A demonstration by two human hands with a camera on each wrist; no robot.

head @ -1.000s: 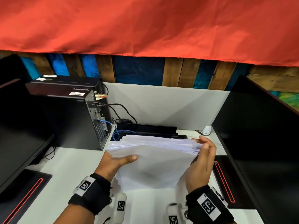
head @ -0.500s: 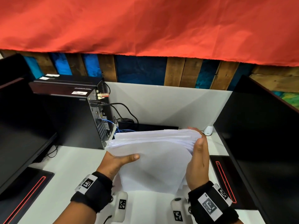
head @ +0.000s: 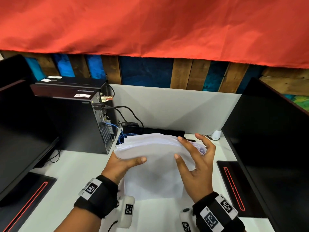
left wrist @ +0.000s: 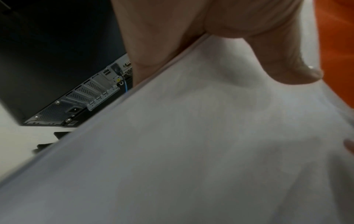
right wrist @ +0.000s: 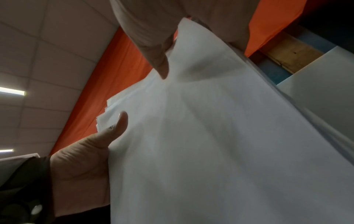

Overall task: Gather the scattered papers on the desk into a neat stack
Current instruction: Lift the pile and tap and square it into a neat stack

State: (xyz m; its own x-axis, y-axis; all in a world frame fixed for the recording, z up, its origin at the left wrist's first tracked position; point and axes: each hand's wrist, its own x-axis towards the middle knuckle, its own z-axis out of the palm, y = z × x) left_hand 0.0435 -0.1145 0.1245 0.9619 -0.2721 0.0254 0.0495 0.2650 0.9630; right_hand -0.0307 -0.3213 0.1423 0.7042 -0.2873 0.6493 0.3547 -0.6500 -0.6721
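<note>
White desk (head: 70,166), grey partition (head: 167,106), red cloth (head: 150,25) overhead, PC tower (head: 75,119) left, dark monitor (head: 267,139) right. Paper stack (head: 155,158) held upright above the desk; left hand (head: 122,164) pinches its left edge, thumb in front. Right hand (head: 195,161), earlier closed on the right edge, now spread, fingers loosely against the sheets

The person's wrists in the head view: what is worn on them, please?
Each wrist carries a black strap: left wrist strap, right wrist strap. Both bear white tags printed with black square codes. A white camera housing with a similar code hangs under each wrist; a thin black cable leaves the left one.
</note>
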